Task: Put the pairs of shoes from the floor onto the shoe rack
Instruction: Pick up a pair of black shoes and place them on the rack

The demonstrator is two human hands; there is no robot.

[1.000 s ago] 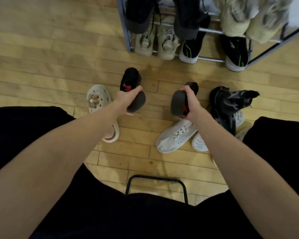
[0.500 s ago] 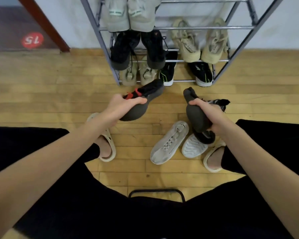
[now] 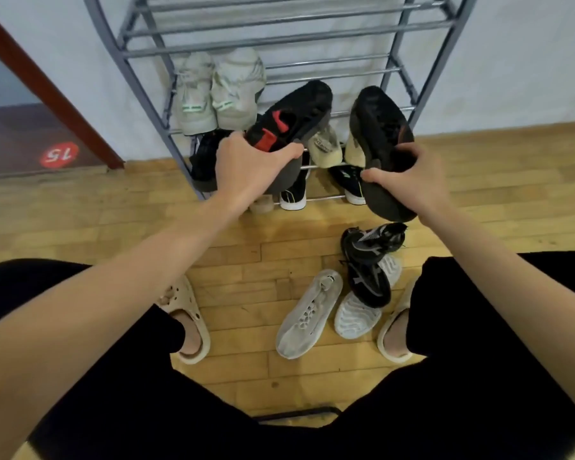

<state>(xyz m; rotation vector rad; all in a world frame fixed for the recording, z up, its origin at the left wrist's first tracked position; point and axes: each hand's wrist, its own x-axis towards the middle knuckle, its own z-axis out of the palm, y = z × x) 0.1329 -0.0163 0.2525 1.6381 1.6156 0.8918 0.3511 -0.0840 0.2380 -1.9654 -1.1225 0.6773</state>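
Left grip [image 3: 246, 164] grasping black sneaker [image 3: 292, 114], right grip [image 3: 409, 174] grasping its mate [image 3: 379, 127], both raised near shoe rack [image 3: 140, 84].

Wood floor [image 3: 113, 220] bears white sneakers [image 3: 307, 313], seemingly two black sneakers [image 3: 369, 263], shoe rack [image 3: 140, 91].

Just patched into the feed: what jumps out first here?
Two black shoes held up before the shoe rack: the left hand grips the red-marked shoe, the right hand grips its mate. Nearer, on the wooden floor, white sneakers and black sneakers lie jumbled by the person's right foot.
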